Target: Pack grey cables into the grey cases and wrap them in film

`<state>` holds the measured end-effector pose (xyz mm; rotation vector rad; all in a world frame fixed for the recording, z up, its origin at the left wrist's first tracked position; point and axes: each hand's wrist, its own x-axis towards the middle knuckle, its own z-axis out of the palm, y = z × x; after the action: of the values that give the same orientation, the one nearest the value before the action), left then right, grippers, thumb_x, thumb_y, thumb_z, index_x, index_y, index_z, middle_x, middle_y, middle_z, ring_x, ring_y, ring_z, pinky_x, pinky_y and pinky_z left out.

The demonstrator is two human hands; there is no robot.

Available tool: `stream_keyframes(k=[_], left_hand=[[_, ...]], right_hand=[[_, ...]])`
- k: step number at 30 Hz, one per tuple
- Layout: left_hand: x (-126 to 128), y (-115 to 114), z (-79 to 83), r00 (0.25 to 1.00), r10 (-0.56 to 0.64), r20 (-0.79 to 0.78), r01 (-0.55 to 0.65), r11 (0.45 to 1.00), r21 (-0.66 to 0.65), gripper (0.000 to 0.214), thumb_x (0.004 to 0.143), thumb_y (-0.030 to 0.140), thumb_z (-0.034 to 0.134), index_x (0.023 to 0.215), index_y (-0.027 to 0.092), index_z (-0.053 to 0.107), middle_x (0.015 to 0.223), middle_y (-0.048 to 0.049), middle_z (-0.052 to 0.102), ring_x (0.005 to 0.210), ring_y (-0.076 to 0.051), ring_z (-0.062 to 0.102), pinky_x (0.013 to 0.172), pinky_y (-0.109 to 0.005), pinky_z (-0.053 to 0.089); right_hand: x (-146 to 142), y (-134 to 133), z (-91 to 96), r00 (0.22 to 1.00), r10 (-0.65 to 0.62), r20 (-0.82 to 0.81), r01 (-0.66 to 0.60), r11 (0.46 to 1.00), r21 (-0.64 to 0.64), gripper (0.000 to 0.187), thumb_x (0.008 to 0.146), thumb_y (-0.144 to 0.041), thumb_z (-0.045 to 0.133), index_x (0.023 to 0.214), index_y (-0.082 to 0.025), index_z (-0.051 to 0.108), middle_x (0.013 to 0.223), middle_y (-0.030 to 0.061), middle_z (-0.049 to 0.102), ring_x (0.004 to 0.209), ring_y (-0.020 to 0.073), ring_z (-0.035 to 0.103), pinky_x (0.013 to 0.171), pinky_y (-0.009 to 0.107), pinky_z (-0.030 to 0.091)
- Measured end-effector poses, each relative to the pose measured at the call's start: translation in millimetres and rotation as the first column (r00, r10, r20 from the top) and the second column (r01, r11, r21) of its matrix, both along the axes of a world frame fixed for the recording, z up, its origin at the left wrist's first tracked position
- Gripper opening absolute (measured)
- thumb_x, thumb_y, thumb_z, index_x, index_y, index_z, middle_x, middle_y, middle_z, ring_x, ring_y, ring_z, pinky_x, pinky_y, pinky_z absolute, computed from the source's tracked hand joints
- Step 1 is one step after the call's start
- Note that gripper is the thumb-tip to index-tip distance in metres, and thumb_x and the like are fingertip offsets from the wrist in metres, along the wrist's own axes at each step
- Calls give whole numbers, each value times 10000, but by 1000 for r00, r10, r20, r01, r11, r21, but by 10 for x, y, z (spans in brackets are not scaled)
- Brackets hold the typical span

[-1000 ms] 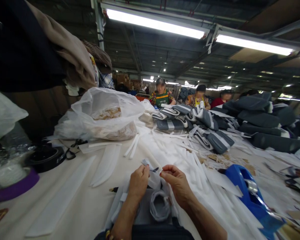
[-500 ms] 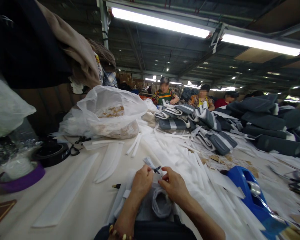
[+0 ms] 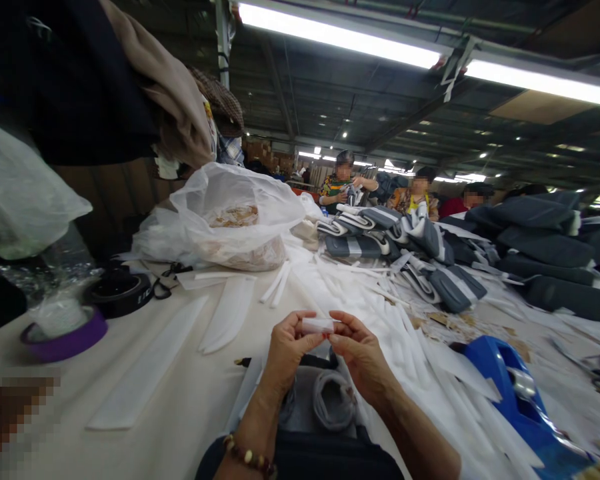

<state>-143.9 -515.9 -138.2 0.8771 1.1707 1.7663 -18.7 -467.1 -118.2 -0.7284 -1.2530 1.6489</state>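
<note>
Between my two hands is a small white strip (image 3: 318, 325), perhaps rolled or folded paper or foam; its exact kind is not clear. My left hand (image 3: 291, 340) pinches its left end with thumb and fingers. At the right end, my right hand (image 3: 354, 341) grips it the same way. Just below my hands lies a dark grey fabric bag (image 3: 305, 393), with a rolled light grey piece (image 3: 333, 400) on top of it. My forearms partly cover the bag.
A blue tape dispenser (image 3: 505, 373) stands at right. White foam strips (image 3: 395, 333) cover the table's middle. Folded grey bags (image 3: 430, 267) pile up behind, near co-workers. A clear plastic sack (image 3: 240, 247) sits at back left, with purple tape (image 3: 65, 340) and black tape (image 3: 123, 293) nearer.
Both hands have risen off the dark strap-like piece on the bag and now hold the small white strip between them. The co-worker at the back has lifted a grey item.
</note>
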Motion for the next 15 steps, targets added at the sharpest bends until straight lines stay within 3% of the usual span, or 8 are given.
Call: stream_keyframes(k=[3,5,7,9,13,15], left_hand=[[-36,15,-4,992,103,76,-106,994,40,463,543,302,758,943,127,603,665,7,653,600,-123,584,620,-235,462],[-64,26,-15,981,167,99,-173,983,55,422,541,280,750,911,131,612,646,26,639,586,-106,568,607,-216,450],[-78,27,-23,973,206,102,-212,975,62,397,545,264,747,899,133,623,631,35,635,576,-97,556,597,-206,441],[-71,14,-19,973,211,92,-217,974,67,381,554,247,749,900,135,635,640,32,648,586,-97,563,602,-201,440],[-26,-48,36,997,52,56,-56,996,68,370,535,211,772,879,122,669,675,-15,696,606,-127,603,619,-221,466],[-19,-92,70,997,-69,41,67,996,61,374,518,192,782,872,112,689,677,-44,710,598,-151,622,610,-241,481]], right_hand=[[36,-113,11,996,-66,65,61,996,63,441,531,-226,747,954,-213,625,833,-3,634,644,121,547,587,256,437],[84,-245,-43,977,-100,188,53,969,241,363,579,-185,712,934,-214,642,833,0,630,654,127,536,612,265,437],[132,-372,-140,934,-123,335,-61,871,488,308,647,-163,643,950,-217,656,828,13,635,698,148,555,678,291,452],[161,-438,-242,892,-187,411,-128,768,627,305,707,-178,579,1004,-213,639,838,30,638,744,168,576,724,312,467],[132,-358,-278,858,-359,368,112,829,547,341,696,-280,605,1022,-185,576,936,68,637,813,199,590,706,324,490],[95,-306,-209,853,-322,411,101,874,475,346,651,-277,637,980,-179,585,940,63,648,838,213,593,729,335,490]])
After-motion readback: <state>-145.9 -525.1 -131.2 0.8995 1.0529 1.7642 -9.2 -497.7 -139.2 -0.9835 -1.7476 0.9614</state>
